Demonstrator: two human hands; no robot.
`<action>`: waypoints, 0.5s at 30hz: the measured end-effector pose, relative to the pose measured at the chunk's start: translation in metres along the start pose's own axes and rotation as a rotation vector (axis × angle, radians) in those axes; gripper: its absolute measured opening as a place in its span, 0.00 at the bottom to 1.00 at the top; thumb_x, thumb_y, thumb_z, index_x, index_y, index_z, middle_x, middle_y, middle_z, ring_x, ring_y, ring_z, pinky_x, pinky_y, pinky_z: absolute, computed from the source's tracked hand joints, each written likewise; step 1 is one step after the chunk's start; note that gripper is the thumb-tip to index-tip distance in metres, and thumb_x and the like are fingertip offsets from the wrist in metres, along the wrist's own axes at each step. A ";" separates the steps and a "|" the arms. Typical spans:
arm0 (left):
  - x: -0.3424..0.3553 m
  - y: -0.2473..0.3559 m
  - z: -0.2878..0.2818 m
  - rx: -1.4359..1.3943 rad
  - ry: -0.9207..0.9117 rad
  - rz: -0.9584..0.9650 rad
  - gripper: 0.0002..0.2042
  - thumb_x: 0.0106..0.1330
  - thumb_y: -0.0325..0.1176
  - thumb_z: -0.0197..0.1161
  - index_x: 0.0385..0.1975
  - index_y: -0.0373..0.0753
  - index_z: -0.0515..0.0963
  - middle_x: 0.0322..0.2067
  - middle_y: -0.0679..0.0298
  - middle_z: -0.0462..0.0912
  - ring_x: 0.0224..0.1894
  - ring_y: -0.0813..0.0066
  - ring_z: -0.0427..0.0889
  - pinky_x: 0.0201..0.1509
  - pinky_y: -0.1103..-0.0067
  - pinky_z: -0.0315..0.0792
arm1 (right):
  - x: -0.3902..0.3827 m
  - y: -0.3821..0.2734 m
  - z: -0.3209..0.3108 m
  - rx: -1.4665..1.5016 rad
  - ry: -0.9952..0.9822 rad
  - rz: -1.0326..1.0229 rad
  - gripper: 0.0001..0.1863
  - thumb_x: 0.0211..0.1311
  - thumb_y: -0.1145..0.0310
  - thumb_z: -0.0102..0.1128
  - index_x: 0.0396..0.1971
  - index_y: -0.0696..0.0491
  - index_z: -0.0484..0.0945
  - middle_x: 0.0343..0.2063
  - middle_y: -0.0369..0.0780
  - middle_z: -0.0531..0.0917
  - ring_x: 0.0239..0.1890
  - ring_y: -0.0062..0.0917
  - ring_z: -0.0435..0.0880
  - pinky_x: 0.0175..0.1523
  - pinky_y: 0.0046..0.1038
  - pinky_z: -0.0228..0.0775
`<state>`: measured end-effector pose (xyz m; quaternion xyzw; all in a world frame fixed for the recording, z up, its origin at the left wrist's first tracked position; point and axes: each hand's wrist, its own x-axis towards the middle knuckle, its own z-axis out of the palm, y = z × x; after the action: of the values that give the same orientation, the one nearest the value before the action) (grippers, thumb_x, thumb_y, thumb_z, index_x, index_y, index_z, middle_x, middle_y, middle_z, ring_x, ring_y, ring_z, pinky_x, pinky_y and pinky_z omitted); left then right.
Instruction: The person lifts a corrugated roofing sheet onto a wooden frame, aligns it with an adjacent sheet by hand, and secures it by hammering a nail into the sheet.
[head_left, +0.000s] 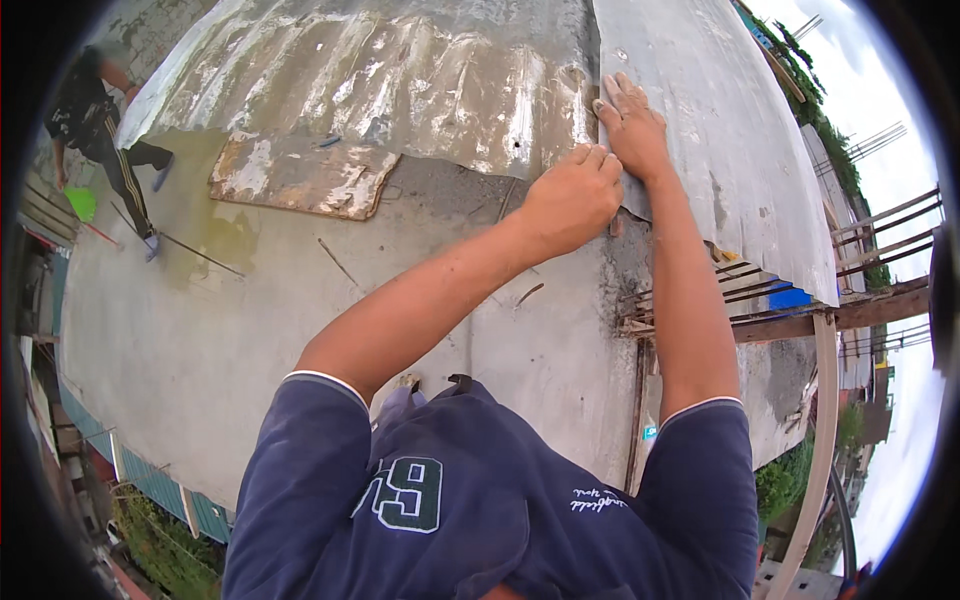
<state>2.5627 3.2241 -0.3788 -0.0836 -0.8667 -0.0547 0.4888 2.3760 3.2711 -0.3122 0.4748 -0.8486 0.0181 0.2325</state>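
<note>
Two metal sheets meet in front of me: a stained corrugated sheet (400,90) on the left and a greyer metal sheet (725,130) on the right. My left hand (578,197) is closed in a fist at the near edge, close to where they meet. Its fingers hide whatever they grip; a small reddish-brown end (617,228) shows just below the fist. Above it, my right hand (636,128) lies against the grey sheet by the seam, with fingers stretched out and nothing held.
A worn wooden board (300,178) lies under the corrugated sheet's near edge, on the concrete slab (400,255). Steel bars (890,235) stick out at the right beside a wooden beam (870,310). At the far left another person (100,130) stands near a green object (81,204).
</note>
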 end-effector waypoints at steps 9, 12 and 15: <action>-0.016 0.000 0.001 -0.115 -0.014 -0.033 0.11 0.54 0.27 0.59 0.35 0.31 0.81 0.42 0.50 0.79 0.55 0.53 0.77 0.62 0.66 0.69 | -0.014 -0.001 0.009 0.058 -0.005 0.029 0.30 0.73 0.48 0.44 0.71 0.42 0.64 0.74 0.37 0.58 0.76 0.37 0.52 0.75 0.48 0.41; -0.017 0.005 -0.009 -0.080 0.065 0.000 0.13 0.56 0.28 0.62 0.41 0.32 0.80 0.45 0.49 0.78 0.61 0.50 0.73 0.66 0.62 0.66 | -0.017 0.004 0.008 0.080 0.031 0.012 0.30 0.73 0.48 0.45 0.70 0.43 0.65 0.74 0.38 0.59 0.76 0.37 0.53 0.74 0.47 0.41; -0.026 0.044 -0.044 -0.347 0.200 0.063 0.15 0.59 0.31 0.66 0.46 0.36 0.79 0.49 0.51 0.78 0.65 0.51 0.69 0.69 0.58 0.63 | -0.023 0.009 0.001 0.113 0.047 0.010 0.30 0.73 0.49 0.45 0.70 0.44 0.65 0.73 0.39 0.60 0.76 0.38 0.53 0.75 0.47 0.41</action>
<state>2.6215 3.2571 -0.3781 -0.1879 -0.7883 -0.1956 0.5523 2.3780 3.2944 -0.3211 0.4822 -0.8431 0.0781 0.2249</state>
